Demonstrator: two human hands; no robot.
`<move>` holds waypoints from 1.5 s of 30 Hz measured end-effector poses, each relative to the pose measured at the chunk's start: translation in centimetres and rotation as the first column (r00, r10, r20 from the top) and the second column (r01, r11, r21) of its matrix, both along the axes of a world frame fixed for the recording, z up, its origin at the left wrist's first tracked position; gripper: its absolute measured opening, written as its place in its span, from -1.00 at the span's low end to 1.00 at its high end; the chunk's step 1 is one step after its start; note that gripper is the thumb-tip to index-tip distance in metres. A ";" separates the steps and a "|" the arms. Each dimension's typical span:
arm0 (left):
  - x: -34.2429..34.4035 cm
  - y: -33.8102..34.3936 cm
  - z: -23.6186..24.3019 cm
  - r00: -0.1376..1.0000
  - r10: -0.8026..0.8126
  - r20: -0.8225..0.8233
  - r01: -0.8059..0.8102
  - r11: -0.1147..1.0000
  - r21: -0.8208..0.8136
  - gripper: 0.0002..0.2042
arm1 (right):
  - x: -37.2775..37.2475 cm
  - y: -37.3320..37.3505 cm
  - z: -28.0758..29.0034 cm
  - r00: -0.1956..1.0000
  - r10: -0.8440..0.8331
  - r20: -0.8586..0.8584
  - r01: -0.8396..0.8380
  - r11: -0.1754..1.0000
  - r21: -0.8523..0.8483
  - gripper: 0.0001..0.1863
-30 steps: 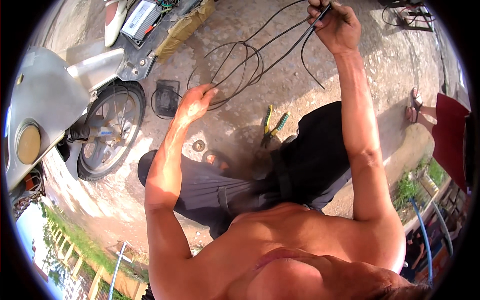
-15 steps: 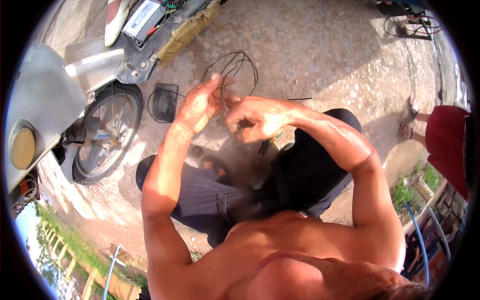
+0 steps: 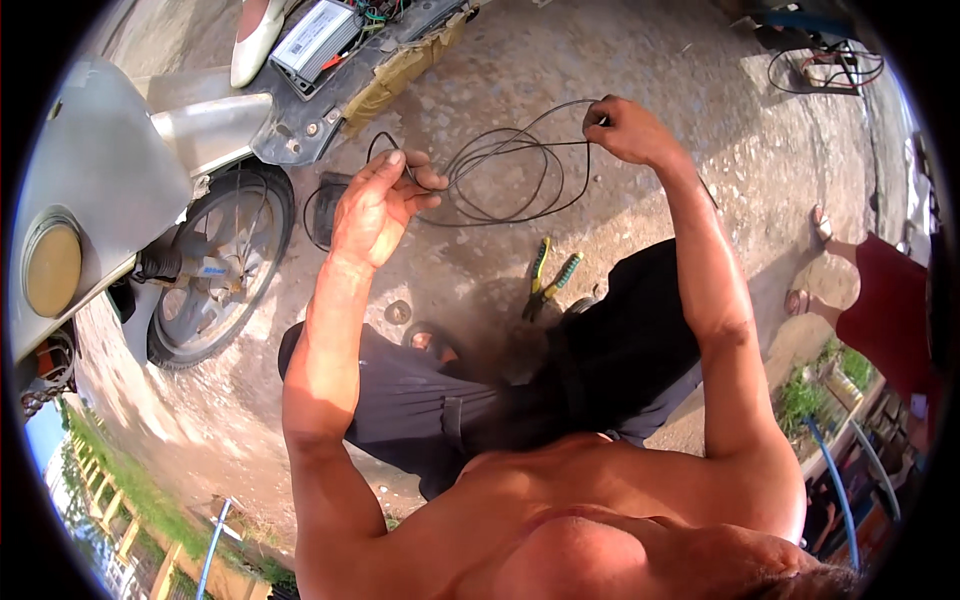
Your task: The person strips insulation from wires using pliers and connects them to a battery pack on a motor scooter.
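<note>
black cable (image 3: 456, 181) loops over rough, partly sunlit ground (image 3: 750, 130).

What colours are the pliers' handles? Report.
The handles are yellow, green and black, clearest in the head view.

The cable (image 3: 588, 172) shows a smooth, plastic-looking sheath with slight sheen. The pliers (image 3: 541, 264) have plastic-looking grips and a dark metal head. The panel (image 3: 120, 170) is smooth, with a soft gloss. The tyre (image 3: 285, 215) is matt rubber; the rim (image 3: 178, 328), dull metal. The box (image 3: 312, 42) has a ribbed, metallic finish. The trousers (image 3: 400, 385) are matt cloth. The ground (image 3: 700, 60) is rough.
</note>
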State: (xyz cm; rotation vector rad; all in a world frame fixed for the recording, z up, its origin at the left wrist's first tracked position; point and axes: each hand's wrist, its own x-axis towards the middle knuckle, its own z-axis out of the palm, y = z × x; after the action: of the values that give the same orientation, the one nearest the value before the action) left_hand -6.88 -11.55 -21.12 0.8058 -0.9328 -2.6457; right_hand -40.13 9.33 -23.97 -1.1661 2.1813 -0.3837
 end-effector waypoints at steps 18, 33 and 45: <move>-2.5 6.5 1.5 0.898 -0.200 0.393 0.429 0.195 -0.882 -0.78 | 12.2 -5.4 6.1 0.559 0.130 0.819 0.273 0.903 -0.330 -0.66; -2.5 3.3 3.5 0.985 0.037 0.168 0.124 0.528 -0.840 -0.85 | 12.9 -5.3 4.0 0.660 0.224 0.717 0.221 0.854 -0.470 -0.69; -2.9 15.4 -8.6 0.657 -0.478 0.583 0.633 -0.071 -0.771 -0.76 | 8.6 -4.3 5.0 0.889 0.048 0.456 0.203 0.851 -0.484 -0.66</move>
State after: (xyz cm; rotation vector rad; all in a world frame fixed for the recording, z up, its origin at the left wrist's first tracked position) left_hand -9.74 3.82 -29.68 0.1610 -3.0622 -1.5527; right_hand -31.51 4.99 -18.98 -1.1070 1.7496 -1.2244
